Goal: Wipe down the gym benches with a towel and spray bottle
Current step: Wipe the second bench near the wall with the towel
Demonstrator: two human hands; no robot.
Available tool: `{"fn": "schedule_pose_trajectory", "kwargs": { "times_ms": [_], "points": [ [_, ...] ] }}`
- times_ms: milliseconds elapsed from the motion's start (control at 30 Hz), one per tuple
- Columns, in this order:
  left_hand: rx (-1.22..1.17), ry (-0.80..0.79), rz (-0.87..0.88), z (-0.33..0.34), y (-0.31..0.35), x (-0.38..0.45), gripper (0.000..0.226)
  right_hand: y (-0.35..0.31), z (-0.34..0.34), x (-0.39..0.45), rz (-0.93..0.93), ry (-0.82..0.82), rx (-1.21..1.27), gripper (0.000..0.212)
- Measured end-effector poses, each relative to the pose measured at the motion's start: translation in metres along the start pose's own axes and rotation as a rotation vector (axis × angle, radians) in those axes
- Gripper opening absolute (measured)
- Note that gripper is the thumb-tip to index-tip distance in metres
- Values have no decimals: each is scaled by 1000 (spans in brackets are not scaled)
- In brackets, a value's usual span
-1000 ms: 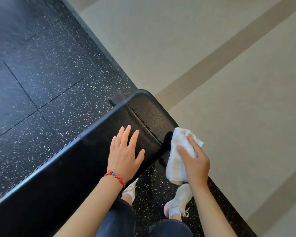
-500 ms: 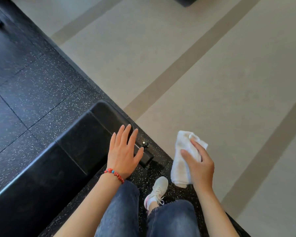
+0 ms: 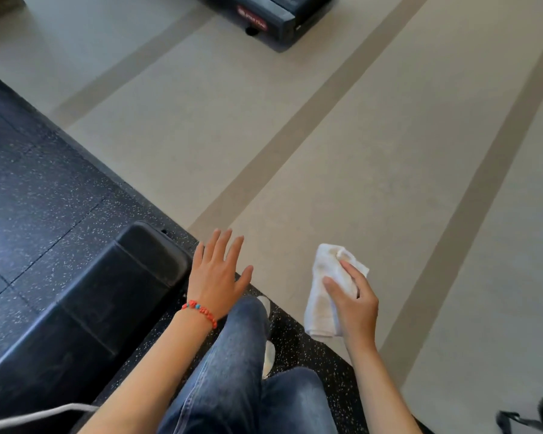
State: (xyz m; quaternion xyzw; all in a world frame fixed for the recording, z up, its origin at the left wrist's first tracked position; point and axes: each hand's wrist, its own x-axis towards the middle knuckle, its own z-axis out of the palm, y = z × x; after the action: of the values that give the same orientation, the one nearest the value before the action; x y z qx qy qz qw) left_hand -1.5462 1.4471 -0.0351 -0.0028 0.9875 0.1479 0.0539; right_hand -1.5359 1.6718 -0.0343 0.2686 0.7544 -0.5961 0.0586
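Towel [image 3: 325, 296] gripped in right hand [image 3: 354, 305]; left hand [image 3: 215, 277] spread, empty, beside bench [image 3: 107, 296].

Beige striped floor [image 3: 373, 170], black speckled mat [image 3: 44, 195]

Speckled black mat [image 3: 44, 195] — beige striped floor [image 3: 373, 151]; dark machine base [image 3: 273, 17], possibly treadmill.

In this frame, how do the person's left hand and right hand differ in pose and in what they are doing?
The left hand is spread flat with straight fingers and holds nothing; the right hand has its fingers curled round a white towel. The left hand is by the end of the black bench; the right hand is off to the side, over the floor, clear of the bench. The left wrist wears a red beaded bracelet; the right wrist is bare. Both forearms are bare.
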Motion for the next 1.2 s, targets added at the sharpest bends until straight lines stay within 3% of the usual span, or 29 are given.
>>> {"fn": "schedule_pose_trajectory", "kwargs": {
  "times_ms": [267, 500, 967, 1200],
  "points": [
    [-59, 9, 26, -7, 9, 90, 55, -52, 24, 80, -72, -5, 2, 39],
    [-102, 12, -52, -34, -16, 202, 55, -130, 86, 184, -104, -102, -12, 39],
    [-139, 116, -426, -96, -109, 344, 62, -261, 251, 335, -182, -432, -100, 38],
    [-120, 191, -647, -119, -156, 407, 50, -319, 353, 398, -239, -679, -192, 37]
  ]
}}
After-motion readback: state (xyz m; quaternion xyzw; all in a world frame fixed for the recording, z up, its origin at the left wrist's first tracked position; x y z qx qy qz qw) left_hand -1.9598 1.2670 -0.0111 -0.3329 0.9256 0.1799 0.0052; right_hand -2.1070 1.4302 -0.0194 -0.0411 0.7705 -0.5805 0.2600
